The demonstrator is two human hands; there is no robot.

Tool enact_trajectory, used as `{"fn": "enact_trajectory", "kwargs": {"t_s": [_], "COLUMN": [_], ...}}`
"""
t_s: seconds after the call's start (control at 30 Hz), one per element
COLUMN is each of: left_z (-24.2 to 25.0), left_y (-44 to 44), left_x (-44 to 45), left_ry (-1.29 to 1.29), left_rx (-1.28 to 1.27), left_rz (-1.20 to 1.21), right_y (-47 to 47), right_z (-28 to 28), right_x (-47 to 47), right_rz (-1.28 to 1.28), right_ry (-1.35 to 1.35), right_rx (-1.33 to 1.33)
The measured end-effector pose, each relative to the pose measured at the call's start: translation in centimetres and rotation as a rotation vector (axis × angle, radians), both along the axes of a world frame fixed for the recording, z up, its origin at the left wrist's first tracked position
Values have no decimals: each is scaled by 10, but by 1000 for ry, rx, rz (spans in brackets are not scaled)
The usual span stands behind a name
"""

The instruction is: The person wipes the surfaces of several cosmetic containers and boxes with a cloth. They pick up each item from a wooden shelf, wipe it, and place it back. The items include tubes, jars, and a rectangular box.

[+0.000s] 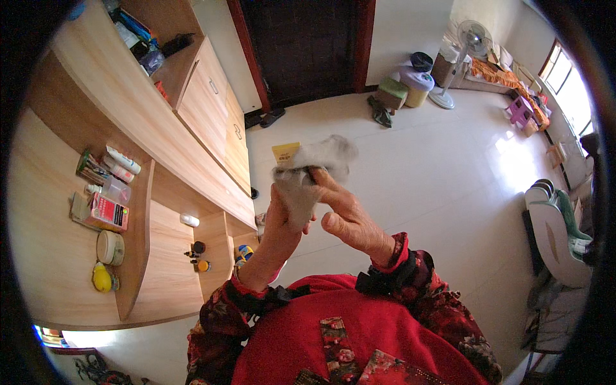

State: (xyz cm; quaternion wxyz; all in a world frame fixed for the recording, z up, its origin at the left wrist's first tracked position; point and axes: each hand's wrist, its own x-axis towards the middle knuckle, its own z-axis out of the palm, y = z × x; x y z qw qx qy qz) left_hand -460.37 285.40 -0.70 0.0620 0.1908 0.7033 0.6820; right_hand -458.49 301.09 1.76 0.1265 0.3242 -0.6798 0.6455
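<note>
A yellow squeeze tube bearing writing sticks up above my hands, its lower part hidden by a grey cloth. My left hand is closed around the covered part of the tube, with cloth draped over its fingers. From the right, my right hand presses the cloth with bent fingers, the thumb standing apart. Motion blurs the cloth, and both hands are in the air in front of my red apron.
Left, a wooden shelf unit holds a pink box, a white round jar, a yellow bottle and a white bottle. Beyond are a dark door, a green-topped stool and a standing fan on the tiled floor.
</note>
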Motion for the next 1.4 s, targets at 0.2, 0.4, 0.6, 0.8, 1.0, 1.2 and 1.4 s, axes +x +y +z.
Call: {"fn": "enact_trajectory", "kwargs": {"t_s": [0.2, 0.4, 0.6, 0.8, 1.0, 1.2, 1.4], "left_z": [0, 10, 9, 17, 16, 18, 29], "left_y": [1, 7, 10, -4, -3, -32, -43], "left_x": [4, 11, 17, 12, 11, 11, 2], "left_ry": [1, 140, -110, -280, -267, -412, -25], "left_rx": [36, -245, 4, -119, 6, -212, 77], "left_rz": [-11, -72, -88, -158, -103, -155, -97], "right_y": [-10, -23, -20, -17, -31, -3, -9], "right_z": [-5, -5, 4, 9, -10, -18, -12], "right_x": [-16, -28, -31, -29, -20, -27, -6], "right_rz": [-86, 25, -70, -6, 35, -32, 354], "right_ry": [-374, -570, -591, -521, -555, -592, -739], "right_rx": [-362, -506, -551, -495, -454, -265, -17]}}
